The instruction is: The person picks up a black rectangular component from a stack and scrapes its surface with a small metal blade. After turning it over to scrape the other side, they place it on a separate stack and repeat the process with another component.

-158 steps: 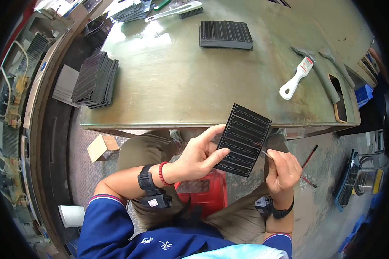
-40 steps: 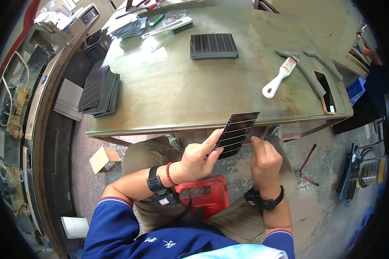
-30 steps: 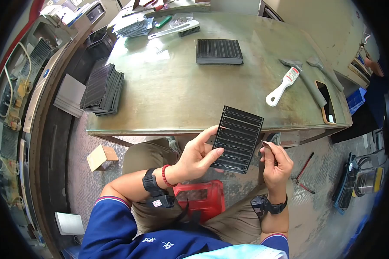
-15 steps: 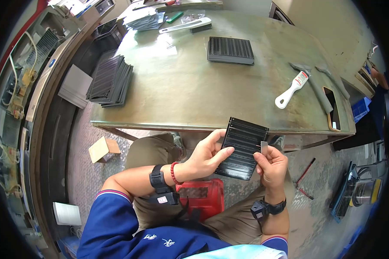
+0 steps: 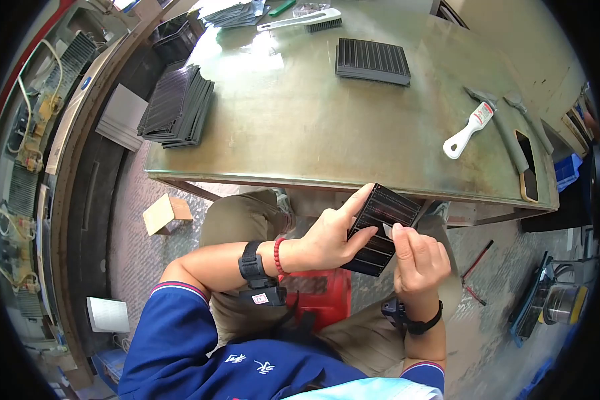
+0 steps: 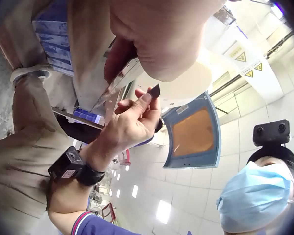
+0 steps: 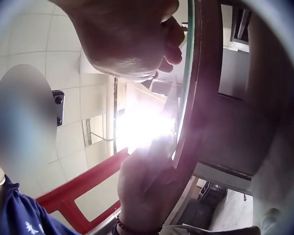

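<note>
at the lower center of the frame, in the head view, the left hand grips a black slotted panel by its left edge, thumb lying across the face and index finger stretched along the upper left side. the panel is tilted, its top leaning to the right, just in front of the near edge of the table. to its right, the right hand pinches a small thin blade between thumb and fingers, the other fingers curled. the blade lies over the panel's face in this view; whether it touches cannot be told. the left wrist view shows the blade dark and pointed at the fingertips, while in the right wrist view glare hides much of the work.

on the table, a neat stack of dark panels sits at upper center right, and a taller, looser stack stands at the upper left by the table's edge. a white brush lies near the top, bristles down. at the right are a white-handled tool, a grey-handled tool and a phone. below, a red stool shows between the person's legs, and a wooden block rests on the floor at the left.
</note>
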